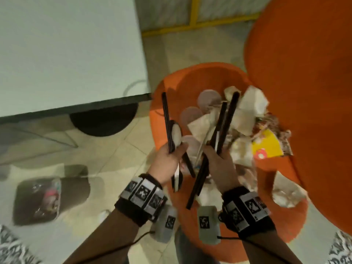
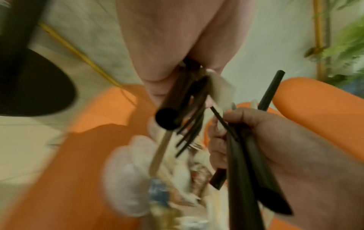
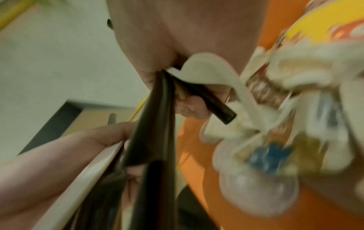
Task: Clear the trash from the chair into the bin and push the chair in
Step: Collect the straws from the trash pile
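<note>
Looking through the head view, I see the bin (image 1: 36,201) on the floor, hidden from both wrist cameras. My left hand (image 1: 167,164) grips black straws (image 1: 167,122); my right hand (image 1: 219,164) grips more straws (image 1: 226,121) above the trash (image 1: 245,119) on the orange chair (image 1: 190,77).

Likely a café or eatery, pale table (image 1: 66,50), orange chair (image 1: 219,77), used napkins and straws (image 1: 247,109), tiled floor (image 1: 118,149)
</note>
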Demonstrator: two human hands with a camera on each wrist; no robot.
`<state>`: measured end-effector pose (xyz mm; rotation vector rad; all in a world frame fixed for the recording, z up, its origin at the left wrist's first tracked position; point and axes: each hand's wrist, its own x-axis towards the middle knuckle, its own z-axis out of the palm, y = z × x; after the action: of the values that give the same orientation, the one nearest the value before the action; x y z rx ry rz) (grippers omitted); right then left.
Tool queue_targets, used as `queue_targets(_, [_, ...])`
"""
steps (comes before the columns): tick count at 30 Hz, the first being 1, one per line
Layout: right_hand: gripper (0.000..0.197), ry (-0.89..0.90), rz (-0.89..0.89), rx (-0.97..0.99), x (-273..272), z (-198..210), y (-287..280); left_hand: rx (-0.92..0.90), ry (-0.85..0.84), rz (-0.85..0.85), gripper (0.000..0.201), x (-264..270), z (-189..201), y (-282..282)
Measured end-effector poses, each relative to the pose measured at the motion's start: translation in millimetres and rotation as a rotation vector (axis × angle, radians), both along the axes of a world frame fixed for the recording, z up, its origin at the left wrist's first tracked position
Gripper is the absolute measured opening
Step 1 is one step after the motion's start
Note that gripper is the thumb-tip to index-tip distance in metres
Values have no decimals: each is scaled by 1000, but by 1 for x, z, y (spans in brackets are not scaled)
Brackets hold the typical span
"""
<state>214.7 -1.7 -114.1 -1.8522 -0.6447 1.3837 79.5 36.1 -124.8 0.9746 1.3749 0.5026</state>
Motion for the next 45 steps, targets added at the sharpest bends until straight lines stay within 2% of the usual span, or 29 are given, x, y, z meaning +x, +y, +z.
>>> queue_targets(4, [30,-24,260,-104,-109,-28,2,-173,19,313,28,-125,-31,-48])
queue_targets(6, [26,-25,392,-158,-167,-43,-5,-213,11,418,26,-186,-44,-71])
queue_targets(9, [25,3,593,-270,-255,-64,-22,-367,43,606,19,-276,-62,-105])
queue_targets(14, [25,-68,965,-341,-404,-99,-29,-544,-4,892,30,-405,-104,-139])
queue_targets(18, [29,-149,1158,-397,-508,-140,-20,-653,-29,927,29,-484,-147,-139])
queue_targets(21, [16,-149,1133,-514,-563,-171,-13,-687,81,798,28,-529,-173,-133])
queue_targets(22, [16,-161,1113,-547,-576,-182,-12,-674,121,757,30,-541,-184,-131])
queue_targets(24, [33,-205,1096,-620,-595,-200,-10,-673,147,666,37,-559,-205,-127])
queue_targets(29, [33,-358,1151,-696,-616,-237,-11,-740,178,481,26,-582,-248,-123])
queue_targets(31, [27,-405,1149,-711,-622,-250,-9,-756,206,463,32,-588,-256,-119])
queue_targets(34, [18,-427,1181,-768,-629,-261,-2,-756,146,426,36,-595,-266,-114])
queue_targets(38, [10,-385,1218,-754,-627,-269,7,-792,41,467,28,-593,-266,-102])
queue_targets(41, [10,-237,1088,-814,-624,-265,8,-770,-11,532,14,-590,-261,-93])
queue_targets(43, [10,-182,1028,-830,-627,-264,9,-757,-32,604,58,-589,-263,-91])
queue_targets(44, [12,-189,1026,-829,-628,-265,11,-730,-27,618,69,-589,-267,-90])
queue_targets(45, [15,-213,1033,-838,-630,-262,13,-708,4,621,66,-588,-269,-91])
